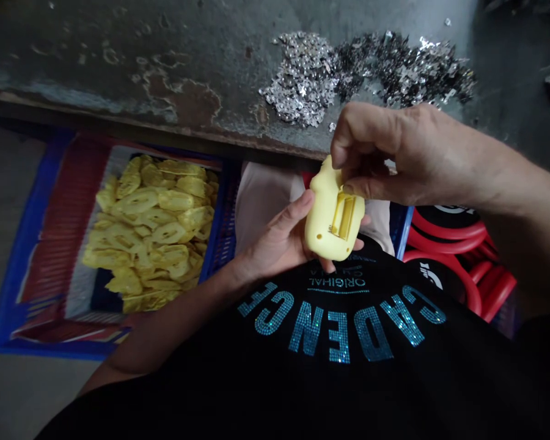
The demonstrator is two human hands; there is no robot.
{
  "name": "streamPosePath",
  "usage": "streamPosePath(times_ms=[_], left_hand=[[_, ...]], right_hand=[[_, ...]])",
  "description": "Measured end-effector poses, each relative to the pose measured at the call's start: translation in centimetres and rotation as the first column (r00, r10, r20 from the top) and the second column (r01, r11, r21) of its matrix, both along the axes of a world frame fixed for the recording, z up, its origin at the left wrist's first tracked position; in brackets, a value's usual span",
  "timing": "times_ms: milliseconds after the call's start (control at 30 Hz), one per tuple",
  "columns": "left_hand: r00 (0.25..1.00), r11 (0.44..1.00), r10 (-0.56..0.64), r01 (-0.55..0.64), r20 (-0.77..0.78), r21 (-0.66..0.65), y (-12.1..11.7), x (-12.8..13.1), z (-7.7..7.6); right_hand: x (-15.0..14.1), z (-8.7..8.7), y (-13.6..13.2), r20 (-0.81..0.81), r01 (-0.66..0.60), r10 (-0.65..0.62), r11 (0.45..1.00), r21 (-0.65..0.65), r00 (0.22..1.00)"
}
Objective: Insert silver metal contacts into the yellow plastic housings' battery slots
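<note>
Left hand (pixel 275 241) and right hand (pixel 380 153) hold the yellow plastic shell (pixel 323 229), fingers clenched on it; an uneven squeeze could pop it loose toward the blue plastic crate (pixel 27 269).

This looks like a small, bare piecework workshop. A stained, scuffed workbench (pixel 119 67) runs across the top of the frame, with a loose heap of small silvery metal parts (pixel 362 76) at upper right. At left, a blue plastic crate (pixel 36 244) of yellow moulded plastic shells (pixel 151 232) sits on a plain grey floor (pixel 13 195), and stacked red plastic stools (pixel 458 256) stand at right.
</note>
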State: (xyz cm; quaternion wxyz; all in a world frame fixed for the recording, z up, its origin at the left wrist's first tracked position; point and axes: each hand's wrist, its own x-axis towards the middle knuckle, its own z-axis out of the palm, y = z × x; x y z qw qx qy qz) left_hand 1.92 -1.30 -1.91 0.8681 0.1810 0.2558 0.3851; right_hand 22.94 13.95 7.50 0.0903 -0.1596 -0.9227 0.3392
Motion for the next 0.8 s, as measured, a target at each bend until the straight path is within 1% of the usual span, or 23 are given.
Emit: streamPosePath(times_ms=[133, 300, 433, 600, 700, 800], left_hand=[[1.0, 0.999, -0.024, 0.024, 0.012, -0.034, 0.1, -0.1, 0.1], [0.998, 0.997, -0.043, 0.045, 0.038, -0.056, 0.2, -0.3, -0.2], [0.997, 0.995, -0.036, 0.043, 0.073, -0.093, 0.2, -0.3, -0.4], [0.998, 0.993, -0.015, 0.022, 0.058, -0.12, 0.1, 0.0, -0.5], [0.998, 0.993, -0.004, 0.011, 0.064, -0.117, 0.0, -0.1, -0.7], [0.997, 0.993, 0.013, -0.004, 0.072, -0.121, 0.0, -0.2, -0.9]], right_hand=[[-0.1, -0.1, 0.0, -0.004, -0.002, 0.002, 1.0, 0.019, 1.0], [-0.4, 0.0, 0.0, 0.014, 0.025, -0.025, 0.999, -0.04, 1.0], [-0.5, -0.1, 0.4, 0.044, 0.0, 0.002, 0.999, -0.048, 0.999], [-0.8, -0.5, 1.1, 0.052, -0.038, 0.041, 0.998, -0.058, 0.998], [-0.8, -0.4, 1.0, 0.031, -0.002, 0.004, 0.999, -0.046, 1.0], [-0.4, -0.3, 0.0, -0.047, 0.087, -0.09, 0.995, -0.054, 0.995]])
